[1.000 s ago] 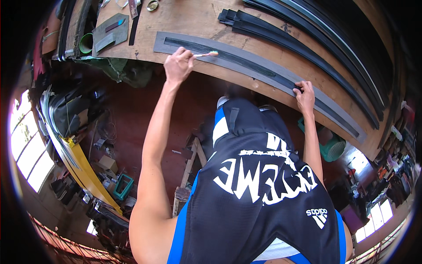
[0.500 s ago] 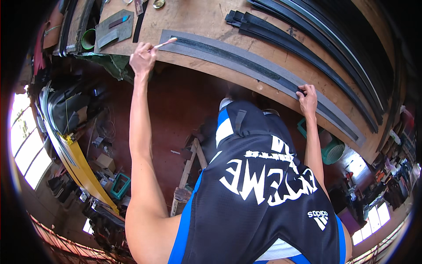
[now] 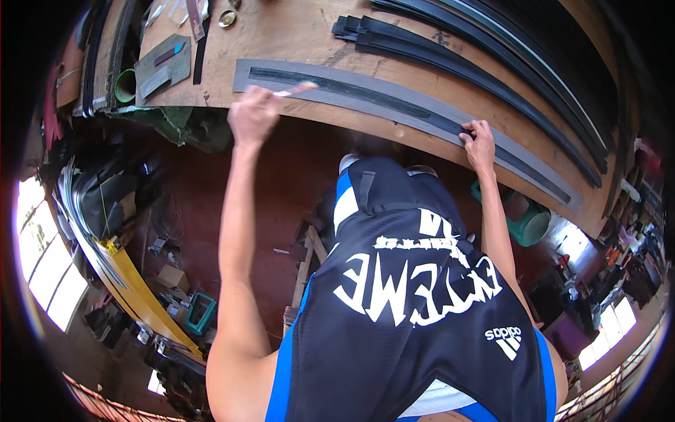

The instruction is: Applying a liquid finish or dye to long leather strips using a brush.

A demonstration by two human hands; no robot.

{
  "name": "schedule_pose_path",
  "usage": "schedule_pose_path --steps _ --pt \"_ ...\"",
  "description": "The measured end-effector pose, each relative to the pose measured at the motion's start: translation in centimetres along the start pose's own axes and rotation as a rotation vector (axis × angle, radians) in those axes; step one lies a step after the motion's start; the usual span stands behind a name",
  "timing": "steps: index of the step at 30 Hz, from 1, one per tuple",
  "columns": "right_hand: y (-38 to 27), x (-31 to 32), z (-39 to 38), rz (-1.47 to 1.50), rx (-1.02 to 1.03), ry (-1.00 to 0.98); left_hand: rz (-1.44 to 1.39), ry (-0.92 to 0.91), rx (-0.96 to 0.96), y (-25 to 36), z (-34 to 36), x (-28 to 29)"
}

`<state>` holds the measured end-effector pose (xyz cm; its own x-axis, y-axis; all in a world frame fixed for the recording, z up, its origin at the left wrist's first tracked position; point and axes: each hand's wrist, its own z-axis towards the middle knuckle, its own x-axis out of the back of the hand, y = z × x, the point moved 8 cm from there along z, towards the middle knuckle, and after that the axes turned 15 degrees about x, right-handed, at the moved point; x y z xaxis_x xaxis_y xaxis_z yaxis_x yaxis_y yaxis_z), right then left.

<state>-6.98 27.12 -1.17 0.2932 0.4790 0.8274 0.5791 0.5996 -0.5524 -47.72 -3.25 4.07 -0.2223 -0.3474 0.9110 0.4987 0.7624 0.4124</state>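
Observation:
My left hand (image 3: 254,116) is closed round the handle of a small brush (image 3: 299,89), smeared by motion. Its pale tip points right, just over or against the near side of a long black strip (image 3: 337,83); I cannot tell if they touch. This strip lies lengthwise on a longer grey strip (image 3: 242,74) along the bench's near edge. From its left end to past the middle, the black surface looks darker and rougher. Farther right, my right hand (image 3: 479,144) has bent fingers and thumb pinched at the black strip, holding it down against the grey one.
Stacked black strips (image 3: 422,50) lie behind on the wooden bench (image 3: 281,35). At the left are a grey board (image 3: 163,70) with small flat pieces on it, a narrow dark strip (image 3: 201,60), a round metal tin (image 3: 226,19) and a green tube-like container (image 3: 125,86).
My left hand and the brush have moved rightward along the black strip, away from its left end. My right hand stays at the same place on the strip. The whole view has shifted slightly.

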Motion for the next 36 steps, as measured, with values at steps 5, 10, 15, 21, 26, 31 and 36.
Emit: schedule_pose_path --steps 5,10,15,21,26,31,36 --pt "-0.2 0.2 -0.1 0.023 0.009 0.005 -0.039 -0.172 -0.253 10.2 -4.5 -7.4" --pt "-0.1 0.3 -0.3 0.037 0.007 0.020 0.036 -0.153 -0.313 10.3 -3.3 -9.4" --pt "0.4 0.4 -0.3 0.067 -0.009 0.041 0.191 -0.102 -0.118 4.3 0.5 -5.7" --pt "0.5 0.4 -0.2 0.025 0.000 0.026 0.017 -0.083 -0.178 7.2 -1.3 -5.4" --pt "0.2 0.4 0.0 0.057 0.005 0.017 -0.069 -0.116 -0.235 10.7 -4.5 -9.1" --pt "0.2 0.3 -0.1 0.052 0.007 0.003 0.121 -0.003 -0.021 4.1 -1.5 -5.7" --pt "0.3 0.4 -0.1 0.039 0.009 0.017 0.031 -0.009 0.032 3.4 -2.2 -4.2"
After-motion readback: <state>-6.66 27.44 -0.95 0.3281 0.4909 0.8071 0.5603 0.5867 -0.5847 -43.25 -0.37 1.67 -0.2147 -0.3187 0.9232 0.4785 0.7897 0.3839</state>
